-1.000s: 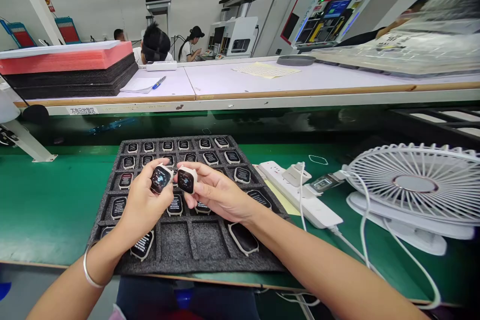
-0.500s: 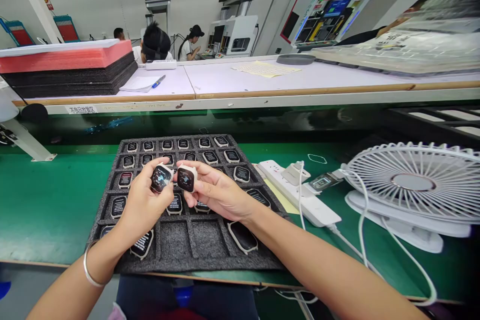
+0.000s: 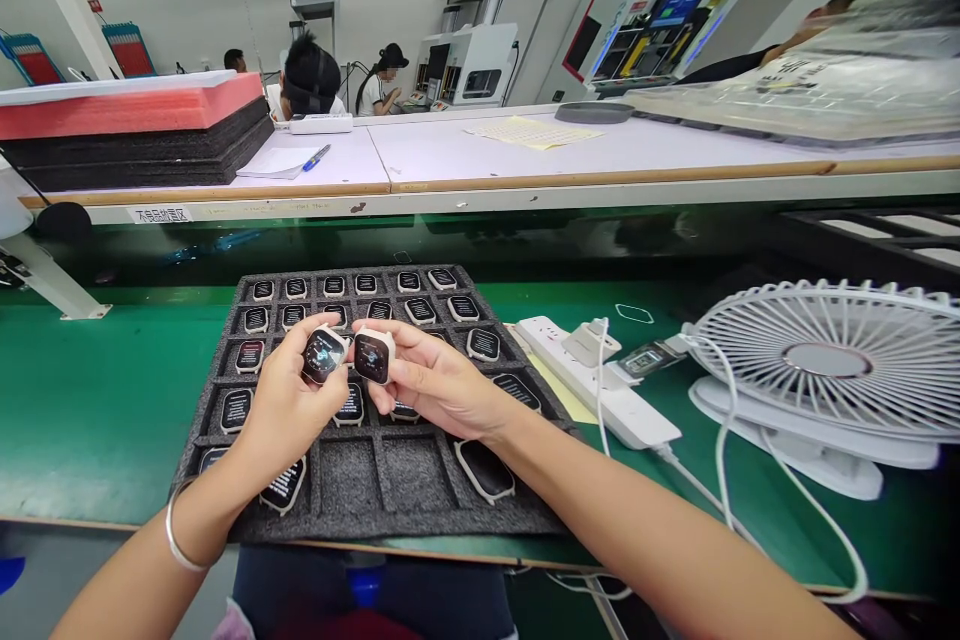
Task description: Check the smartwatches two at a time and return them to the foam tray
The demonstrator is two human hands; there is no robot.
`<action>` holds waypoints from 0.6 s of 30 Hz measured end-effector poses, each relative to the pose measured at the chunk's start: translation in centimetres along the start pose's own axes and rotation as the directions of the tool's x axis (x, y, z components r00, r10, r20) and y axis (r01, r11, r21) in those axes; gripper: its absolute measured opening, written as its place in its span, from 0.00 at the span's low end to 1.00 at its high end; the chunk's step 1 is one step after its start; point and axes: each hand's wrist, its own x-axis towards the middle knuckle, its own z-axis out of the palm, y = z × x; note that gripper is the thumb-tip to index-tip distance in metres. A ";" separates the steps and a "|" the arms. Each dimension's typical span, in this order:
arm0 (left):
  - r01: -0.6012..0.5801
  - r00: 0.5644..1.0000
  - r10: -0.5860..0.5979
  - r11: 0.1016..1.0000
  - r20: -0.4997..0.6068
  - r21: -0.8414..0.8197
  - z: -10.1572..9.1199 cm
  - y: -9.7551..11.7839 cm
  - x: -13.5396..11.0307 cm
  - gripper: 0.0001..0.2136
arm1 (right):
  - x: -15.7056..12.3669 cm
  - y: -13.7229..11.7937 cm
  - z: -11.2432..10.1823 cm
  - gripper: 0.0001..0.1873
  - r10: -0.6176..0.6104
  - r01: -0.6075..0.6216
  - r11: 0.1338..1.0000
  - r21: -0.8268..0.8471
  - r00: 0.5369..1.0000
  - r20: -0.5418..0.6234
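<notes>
Hands barely shifted, left hand [image 3: 289, 402] pinching one smartwatch [image 3: 324, 356], right hand [image 3: 439, 385] pinching another smartwatch [image 3: 373, 358], above the foam tray [image 3: 525, 512]

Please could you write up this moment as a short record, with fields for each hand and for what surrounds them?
Left hand: holds a strapless smartwatch body, screen lit
Right hand: holds a second strapless smartwatch body, screen lit
Beneath the hands: grey felt tray of similar watch bodies, two compartments empty
Right of tray: white power strip, white desk fan
Beyond: a co-worker seated at a far bench
</notes>
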 end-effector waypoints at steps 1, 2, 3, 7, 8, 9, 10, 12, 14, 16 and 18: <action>-0.001 1.000 0.001 1.000 0.002 0.003 0.0 0.0 0.0 0.23 | 0.0 0.0 0.0 0.24 0.001 -0.001 1.000 -0.001 1.000 0.002; -0.007 1.000 0.007 1.000 0.000 0.009 0.0 -0.1 0.0 0.22 | -0.1 0.0 0.0 0.24 0.003 -0.003 1.000 -0.004 1.000 0.005; -0.017 1.000 0.017 1.000 -0.005 0.016 -0.1 -0.1 0.0 0.22 | -0.1 0.0 0.0 0.24 0.006 -0.006 1.000 -0.009 1.000 0.007; -0.030 1.000 0.030 0.999 -0.009 0.023 -0.1 -0.3 -0.1 0.22 | -0.1 0.0 0.1 0.25 0.010 -0.010 0.999 -0.035 1.000 0.004; -0.020 1.000 0.020 1.000 -0.003 0.016 -0.2 -0.3 -0.1 0.22 | -0.1 0.0 0.1 0.25 0.009 -0.009 0.999 -0.036 1.000 0.003; -0.009 1.000 0.009 1.000 0.004 0.009 -0.1 -0.3 -0.1 0.23 | -0.1 0.0 0.1 0.25 0.009 -0.009 0.999 -0.035 1.000 0.004; 0.000 1.000 0.000 1.000 0.010 0.004 -0.1 -0.3 -0.1 0.23 | -0.1 0.0 0.1 0.25 0.009 -0.009 0.999 -0.031 1.000 0.003; 0.006 1.000 -0.006 1.000 0.014 0.004 -0.1 -0.2 -0.1 0.23 | -0.1 -0.1 0.1 0.25 0.014 -0.014 1.000 -0.022 1.000 0.002; -0.012 1.000 0.012 1.000 0.008 0.018 -0.1 -0.1 -0.1 0.22 | -0.1 0.0 0.1 0.25 0.024 -0.024 0.999 -0.025 1.000 -0.002; -0.026 1.000 0.025 0.999 0.007 0.021 -0.1 0.0 0.0 0.21 | -0.2 0.0 0.1 0.25 0.034 -0.034 0.999 -0.032 0.999 -0.011; 0.002 1.000 -0.002 1.000 0.003 -0.003 -0.1 0.1 0.2 0.21 | -0.1 0.0 0.0 0.25 0.031 -0.032 0.999 -0.031 0.999 -0.032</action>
